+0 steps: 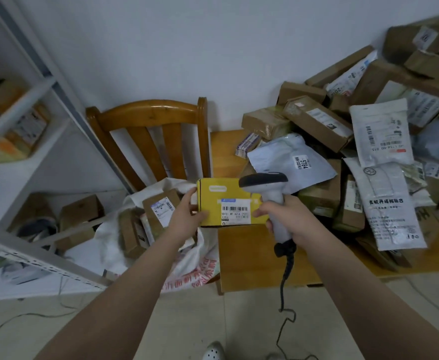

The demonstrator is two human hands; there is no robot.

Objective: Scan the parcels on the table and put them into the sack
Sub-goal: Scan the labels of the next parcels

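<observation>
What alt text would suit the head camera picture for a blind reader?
A person's left hand holds a yellow box while the right hand holds a barcode scanner over it. A white sack sits at lower left, and parcels pile on the table.

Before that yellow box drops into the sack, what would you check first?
1. The label on the yellow box faces up: ok, its barcode shows.
2. The left hand has a firm grip: ok, it clasps the box's left end.
3. The scanner is held in the right hand: ok, its head sits over the box's right end.
4. The scan has registered: cannot tell, no light or screen shows.
5. The sack is open: ok, it gapes left of the table, with parcels already inside.
</observation>
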